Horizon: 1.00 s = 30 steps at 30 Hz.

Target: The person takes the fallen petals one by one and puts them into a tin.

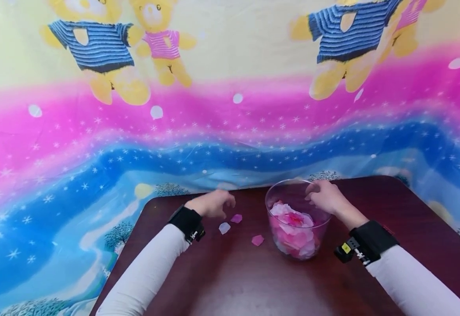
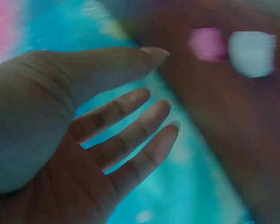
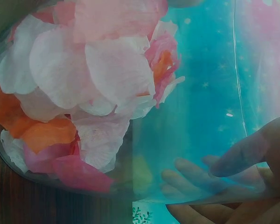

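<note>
A clear, bucket-like plastic container (image 1: 320, 232) stands on the dark table, piled with artificial petals (image 1: 293, 235) in white, pink and orange. My right hand (image 1: 326, 197) holds its rim on the right side, and through the clear wall the right wrist view shows the fingers (image 3: 196, 175). To the left, my left hand (image 1: 212, 203) hovers over the table with fingers apart and nothing in them. Close in front of it lie a white petal (image 1: 224, 228) and a magenta petal (image 1: 236, 218). Another pink petal (image 1: 257, 240) rests nearer the container.
The reddish-brown table (image 1: 253, 281) has rounded far corners. Behind it hangs a cloth backdrop (image 1: 222, 118) printed with teddy bears and snowflakes, reaching down past the table's far and left edges. Each wrist wears a black band with a small camera (image 1: 346, 250).
</note>
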### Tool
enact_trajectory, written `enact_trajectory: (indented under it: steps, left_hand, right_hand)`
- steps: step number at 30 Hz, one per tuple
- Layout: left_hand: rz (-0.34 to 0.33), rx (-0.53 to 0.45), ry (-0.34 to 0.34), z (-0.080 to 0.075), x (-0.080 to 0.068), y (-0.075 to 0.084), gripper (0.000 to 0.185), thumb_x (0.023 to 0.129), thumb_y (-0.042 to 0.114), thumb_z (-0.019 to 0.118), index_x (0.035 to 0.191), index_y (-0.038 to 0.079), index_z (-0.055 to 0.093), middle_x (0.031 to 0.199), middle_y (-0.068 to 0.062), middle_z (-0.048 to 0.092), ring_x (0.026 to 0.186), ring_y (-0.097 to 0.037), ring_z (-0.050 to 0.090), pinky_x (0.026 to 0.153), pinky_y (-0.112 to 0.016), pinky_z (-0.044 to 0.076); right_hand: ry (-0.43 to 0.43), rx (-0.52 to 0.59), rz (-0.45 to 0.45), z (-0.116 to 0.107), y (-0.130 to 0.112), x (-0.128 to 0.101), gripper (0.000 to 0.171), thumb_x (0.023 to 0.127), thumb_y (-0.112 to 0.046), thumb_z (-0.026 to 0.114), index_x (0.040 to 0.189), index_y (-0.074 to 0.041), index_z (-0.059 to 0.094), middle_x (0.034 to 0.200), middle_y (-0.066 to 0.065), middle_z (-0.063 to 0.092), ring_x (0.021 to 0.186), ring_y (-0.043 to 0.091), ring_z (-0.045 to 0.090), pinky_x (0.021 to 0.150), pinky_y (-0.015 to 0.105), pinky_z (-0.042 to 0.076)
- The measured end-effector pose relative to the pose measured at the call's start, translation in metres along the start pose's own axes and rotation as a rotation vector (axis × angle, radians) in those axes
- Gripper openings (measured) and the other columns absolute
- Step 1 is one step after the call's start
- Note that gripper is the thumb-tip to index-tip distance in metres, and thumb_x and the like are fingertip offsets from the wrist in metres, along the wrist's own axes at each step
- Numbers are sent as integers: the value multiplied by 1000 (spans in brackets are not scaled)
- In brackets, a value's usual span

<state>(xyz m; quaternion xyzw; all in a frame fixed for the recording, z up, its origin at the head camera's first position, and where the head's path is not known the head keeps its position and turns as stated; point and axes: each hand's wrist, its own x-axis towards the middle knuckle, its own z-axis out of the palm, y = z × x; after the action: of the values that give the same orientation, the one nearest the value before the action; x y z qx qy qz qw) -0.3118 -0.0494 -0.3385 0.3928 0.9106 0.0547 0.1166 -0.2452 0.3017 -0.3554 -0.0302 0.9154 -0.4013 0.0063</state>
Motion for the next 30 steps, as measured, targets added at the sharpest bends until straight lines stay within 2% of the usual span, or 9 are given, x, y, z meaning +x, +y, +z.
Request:
enact_trajectory:
  steps: [5,9,14,16,18,21,23,27,30]
  left_hand:
    - [-60,60,-29,46,0,-14,55,85,-4,77,137,12,63,134,-7,56,119,-22,57,100,-36,50]
    - [-68,95,-13,66,1,-14,47,94,-5,66,137,14,64,130,-6,58,114,-20,60,102,-35,50]
    - [-44,70,33,73,1,-17,15,95,-2,68,101,10,75,94,-1,69,82,-12,61,78,-26,53]
    - [-25,41,42,73,2,-19,13,92,-1,72,85,10,74,78,3,66,69,-8,55,67,-23,48]
    - [-11,17,38,72,1,-20,14,90,1,76,79,9,74,72,5,64,63,-6,53,62,-22,46]
    - [23,-39,41,66,-1,-19,14,91,4,76,79,9,75,72,4,67,60,-3,54,60,-21,46]
    - [57,-87,63,54,-3,-14,11,92,3,75,82,8,77,78,1,72,62,-4,58,61,-20,49]
    - [148,-157,160,13,0,5,8,92,-1,72,90,5,76,94,-5,77,74,-10,68,69,-21,55]
    - [219,-158,231,-21,6,27,8,93,-1,71,94,6,76,98,-6,77,84,-13,71,75,-19,55]
  right_hand:
    - [-5,12,-8,4,0,1,28,93,-1,48,116,10,61,110,28,70,97,39,69,72,38,56]
    - [5,10,-17,5,-1,1,28,93,-1,48,115,10,62,110,28,70,96,39,69,71,37,56]
    - [6,6,-14,5,-3,0,29,94,-2,49,117,9,62,111,27,70,96,38,69,73,38,57]
    - [7,4,-8,4,-3,1,29,94,-2,49,117,9,62,111,27,70,96,38,69,74,39,57]
    - [8,5,0,3,-3,1,29,94,-2,48,117,9,61,111,27,70,97,37,69,75,39,57]
    - [5,6,2,3,-2,1,29,94,-2,48,118,9,61,111,27,70,97,37,69,75,39,57]
    - [-2,9,2,3,-1,1,29,94,-2,48,118,9,60,112,27,70,98,38,69,75,40,57]
    - [-4,8,7,2,0,0,29,95,-2,48,118,9,60,112,28,69,100,40,68,75,40,57]
    - [-2,3,8,2,1,0,29,94,-2,48,118,9,60,111,28,70,100,40,68,75,40,56]
